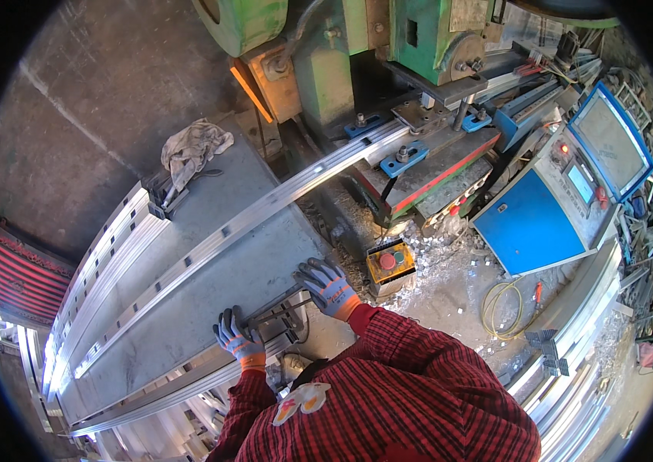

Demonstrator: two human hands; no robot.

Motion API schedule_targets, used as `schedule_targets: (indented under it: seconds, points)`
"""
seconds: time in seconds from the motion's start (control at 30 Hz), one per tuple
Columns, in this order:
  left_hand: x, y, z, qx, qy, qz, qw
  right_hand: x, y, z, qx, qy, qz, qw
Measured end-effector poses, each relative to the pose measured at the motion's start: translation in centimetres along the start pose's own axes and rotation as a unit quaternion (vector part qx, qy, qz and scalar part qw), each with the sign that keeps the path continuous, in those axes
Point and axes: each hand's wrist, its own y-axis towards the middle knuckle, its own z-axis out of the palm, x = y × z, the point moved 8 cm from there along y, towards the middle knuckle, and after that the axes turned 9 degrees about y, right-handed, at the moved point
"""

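Both my hands wear grey gloves with orange cuffs. My left hand rests at the near edge of a grey metal table, fingers spread and holding nothing. Farther right, my right hand lies by the table's corner, its fingers stretched out and no object in them. Beyond both hands, apart from them, a long aluminium profile with square holes runs diagonally across the table. Its far end reaches into the die of a green press.
More punched profiles lie stacked along the table's far left edge, near a crumpled rag. A yellow button box stands right of my right hand. Farther right are a blue control cabinet, a coiled yellow cable and scattered metal scraps.
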Motion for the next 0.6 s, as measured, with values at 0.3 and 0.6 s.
schedule_targets:
  seconds: [0.3, 0.6]
  points:
    - [-0.29, 0.22, -0.56, -0.002, -0.003, -0.003, 1.0, 0.19, 0.08, -0.39, 0.002, 0.013, -0.001, 1.0]
    - [-0.29, 0.11, -0.36, -0.001, -0.006, -0.004, 1.0, -0.04, 0.05, -0.06, -0.003, 0.018, 0.002, 1.0]
